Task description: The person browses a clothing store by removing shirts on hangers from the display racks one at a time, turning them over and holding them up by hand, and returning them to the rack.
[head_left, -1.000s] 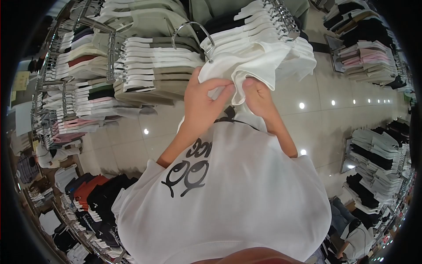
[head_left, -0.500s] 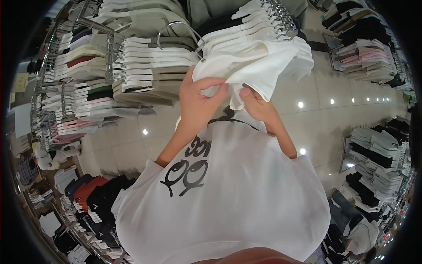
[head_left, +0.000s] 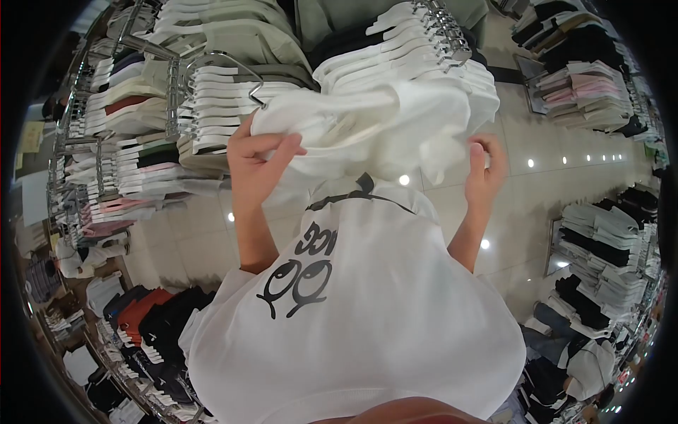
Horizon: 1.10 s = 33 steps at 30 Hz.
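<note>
A white garment (head_left: 360, 141) on a hanger is spread between my hands, blurred by motion at its right part. My left hand (head_left: 261, 155) pinches its left end, thumb against fingers, just below the metal hanger hook (head_left: 258, 88). At the garment's right end is my right hand (head_left: 486, 166), its fingers curled and the thumb up; whether cloth lies between them is hard to make out. Behind the garment, several white garments (head_left: 402, 53) hang from a chrome rail (head_left: 448, 32).
Grey-green garments (head_left: 233, 35) hang at the upper left, above white hangers (head_left: 215, 106) on a rack. More racks of clothes (head_left: 597, 240) stand at the right and dark clothes (head_left: 176, 318) at the lower left. A person (head_left: 590, 367) is at the lower right. Tiled floor (head_left: 522, 205) shows between racks.
My hands have moved apart, the left to the left and the right to the right. The garment and its hook have shifted left, and the garment is spread wider.
</note>
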### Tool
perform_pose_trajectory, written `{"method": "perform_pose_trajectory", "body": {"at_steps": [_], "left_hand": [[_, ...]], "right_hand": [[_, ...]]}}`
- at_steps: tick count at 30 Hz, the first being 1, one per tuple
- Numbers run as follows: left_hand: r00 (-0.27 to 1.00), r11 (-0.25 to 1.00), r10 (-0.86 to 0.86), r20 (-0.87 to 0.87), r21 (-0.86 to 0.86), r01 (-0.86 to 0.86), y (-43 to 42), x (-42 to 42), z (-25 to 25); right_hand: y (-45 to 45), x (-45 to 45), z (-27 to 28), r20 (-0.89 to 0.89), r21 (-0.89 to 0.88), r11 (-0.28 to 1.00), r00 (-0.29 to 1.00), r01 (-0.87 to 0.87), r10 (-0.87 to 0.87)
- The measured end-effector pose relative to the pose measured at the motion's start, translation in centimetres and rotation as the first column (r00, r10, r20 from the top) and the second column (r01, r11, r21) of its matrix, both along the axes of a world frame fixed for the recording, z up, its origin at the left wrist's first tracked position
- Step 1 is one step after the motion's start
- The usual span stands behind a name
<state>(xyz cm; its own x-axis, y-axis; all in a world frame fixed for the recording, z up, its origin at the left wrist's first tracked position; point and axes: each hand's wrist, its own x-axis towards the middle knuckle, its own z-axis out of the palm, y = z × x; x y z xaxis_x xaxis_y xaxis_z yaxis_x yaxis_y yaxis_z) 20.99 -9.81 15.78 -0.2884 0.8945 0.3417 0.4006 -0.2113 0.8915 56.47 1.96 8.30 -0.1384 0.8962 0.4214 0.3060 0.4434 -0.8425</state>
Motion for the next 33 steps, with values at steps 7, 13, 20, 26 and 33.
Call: {"method": "perform_pose_trajectory", "body": {"at_steps": [7,13,20,26,33], "left_hand": [[0.951,0.963,-0.264,-0.161,0.016,0.270,1.3,0.7,1.1],[0.920,0.956,-0.221,-0.325,0.115,0.270,3.9,6.2,0.4],[0.840,0.853,-0.425,-0.337,0.161,0.496,2.9,8.6,2.5],[0.959,0.886,0.261,0.113,0.366,-0.284,-0.1,3.2,-2.4],[0.467,0.979,0.203,0.861,-0.189,-0.078,0.9,-0.3,-9.3]], "right_hand": [[-0.6,-4.7,4.7,0.535,0.416,0.900,0.835,-0.127,-0.129],[-2.7,-9.8,2.8,0.346,-0.009,0.977,0.916,-0.212,0.202],[-1.8,-8.3,1.0,0.098,-0.030,0.992,0.987,-0.123,0.125],[-0.1,-3.1,4.2,-0.057,0.016,1.000,0.998,0.025,-0.024],[0.1,1.5,5.7,-0.164,0.002,0.993,0.980,0.118,-0.116]]}}
